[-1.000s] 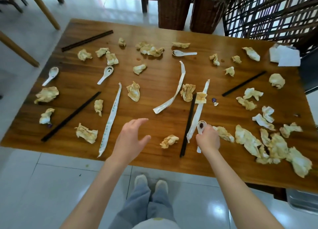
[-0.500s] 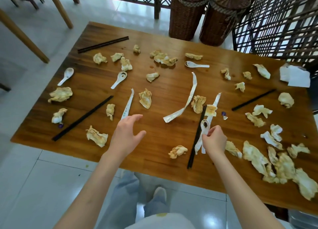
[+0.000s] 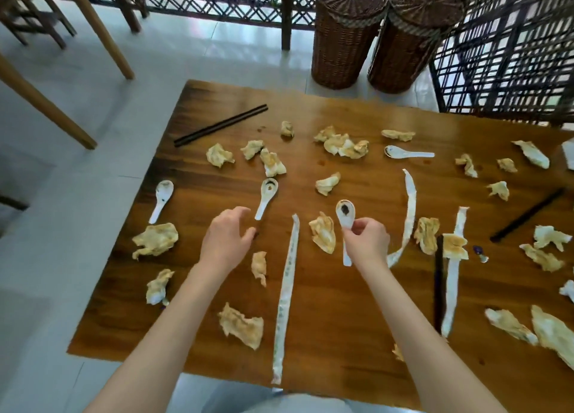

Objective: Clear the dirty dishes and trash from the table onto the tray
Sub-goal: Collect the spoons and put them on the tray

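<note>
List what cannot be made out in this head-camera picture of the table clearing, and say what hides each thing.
- Tray: none in the head view, so its place is unknown.
- White napkin: cut off by the right edge.
- Spoon handle: its middle is hidden by the right hand that grips it.
- Small purple scrap: too small to identify.
- Chairs: blurred, cut off at top left.

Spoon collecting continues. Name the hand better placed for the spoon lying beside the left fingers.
Left. The left hand hovers free beside that spoon; the right hand already grips another spoon.
</note>
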